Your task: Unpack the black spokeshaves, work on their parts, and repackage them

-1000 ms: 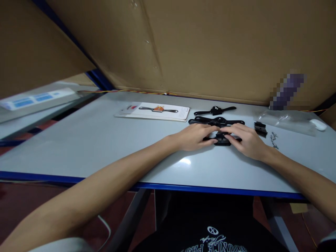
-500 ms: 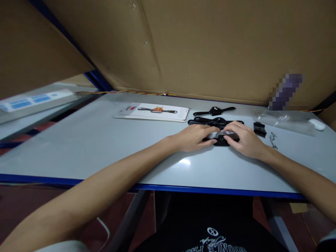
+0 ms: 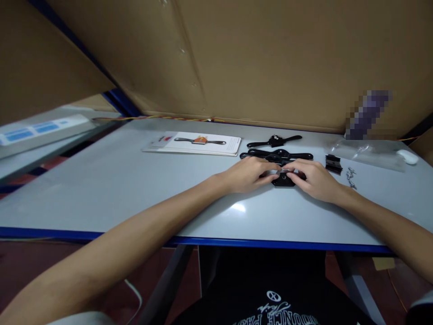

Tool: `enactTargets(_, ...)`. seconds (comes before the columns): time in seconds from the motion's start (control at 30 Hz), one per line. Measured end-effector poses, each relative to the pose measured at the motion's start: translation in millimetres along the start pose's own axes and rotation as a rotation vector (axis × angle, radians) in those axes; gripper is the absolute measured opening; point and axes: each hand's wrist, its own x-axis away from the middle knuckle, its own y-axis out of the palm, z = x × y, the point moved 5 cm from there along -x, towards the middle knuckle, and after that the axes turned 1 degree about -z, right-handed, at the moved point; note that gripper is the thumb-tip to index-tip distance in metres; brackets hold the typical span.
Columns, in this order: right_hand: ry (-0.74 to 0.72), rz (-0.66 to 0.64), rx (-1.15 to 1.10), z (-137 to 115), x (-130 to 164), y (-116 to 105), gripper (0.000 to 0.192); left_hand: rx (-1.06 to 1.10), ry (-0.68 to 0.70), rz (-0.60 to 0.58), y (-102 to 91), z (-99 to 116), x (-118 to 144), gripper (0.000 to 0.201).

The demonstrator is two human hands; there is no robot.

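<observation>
A black spokeshave body (image 3: 284, 180) lies on the table between my two hands, its handles largely covered by them. Just above its middle, a thin grey metal blade (image 3: 286, 170) shows edge-on. My left hand (image 3: 248, 176) pinches the blade's left end between thumb and fingers. At the other end, my right hand (image 3: 316, 180) is closed on it in the same way. Whether the blade touches the body I cannot tell. Close behind my fingers lie more black spokeshave bodies (image 3: 280, 155), overlapping. Farther back sits a spokeshave (image 3: 274, 141) with small screws on it.
Right of my right hand are black metal plates (image 3: 333, 164) and several silver screws (image 3: 351, 177). A clear plastic bag (image 3: 368, 155) and a white mouse-like object (image 3: 407, 157) lie beyond. Printed packaging cards (image 3: 192, 144) rest at the back left. Cardboard panels (image 3: 253, 63) stand behind.
The blade has tipped from showing its flat face to showing a thin edge. Both hands have shifted only slightly, with the fingertips closer together.
</observation>
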Motion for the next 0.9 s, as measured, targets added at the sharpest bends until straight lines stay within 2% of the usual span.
enactTargets(0.37, 0.055, -0.031, 0.05, -5, 1, -1, 0.023, -0.047, -0.017, -0.011, -0.1, 1, 1, 0.041)
enactTargets(0.57, 0.074, -0.031, -0.052, 0, -1, 0, 0.019, -0.056, -0.012, -0.039, 0.8, 0, 2, 0.046)
enactTargets(0.67, 0.073, 0.058, -0.069, 3, -1, -4, 0.016, -0.055, -0.02, -0.047, 1.0, 0, 2, 0.049)
enactTargets(0.8, -0.005, 0.257, -0.022, -3, 1, -16, 0.015, -0.071, -0.025, -0.043, 1.0, 1, 2, 0.049)
enactTargets(0.9, -0.05, 0.321, -0.003, -11, 3, -21, 0.015, -0.08, -0.019, -0.044, 1.3, 1, 1, 0.049)
